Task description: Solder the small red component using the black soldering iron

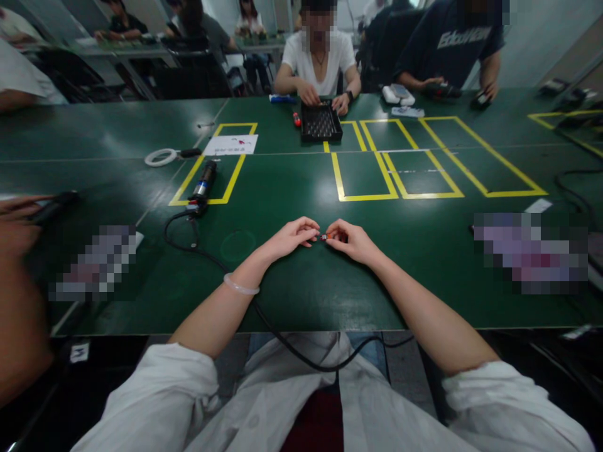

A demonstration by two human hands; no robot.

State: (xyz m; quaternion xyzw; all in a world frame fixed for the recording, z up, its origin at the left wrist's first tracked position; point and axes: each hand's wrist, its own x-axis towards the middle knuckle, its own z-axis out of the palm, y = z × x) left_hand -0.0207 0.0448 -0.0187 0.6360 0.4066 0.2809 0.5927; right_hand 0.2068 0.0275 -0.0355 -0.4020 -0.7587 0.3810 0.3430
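Note:
In the head view, my right hand (pixel 354 242) pinches a small red and orange part (pixel 324 238) between thumb and fingertips. The part is too small to identify. Just left of it is my left hand (pixel 294 237), fingers loosely bent and slightly apart, with nothing visible in them. Both hands are low over the green table (pixel 301 292), fingertips almost meeting. A pale bracelet (pixel 241 286) circles my left wrist.
A dark cylindrical tool (pixel 204 183) lies at left, its black cable (pixel 282 339) crossing toward my lap. Beyond are a paper sheet (pixel 230 145), a white ring-shaped item (pixel 161 157) and a black parts tray (pixel 322 133) under a co-worker's hands. Yellow tape (pixel 370 197) marks the tabletop.

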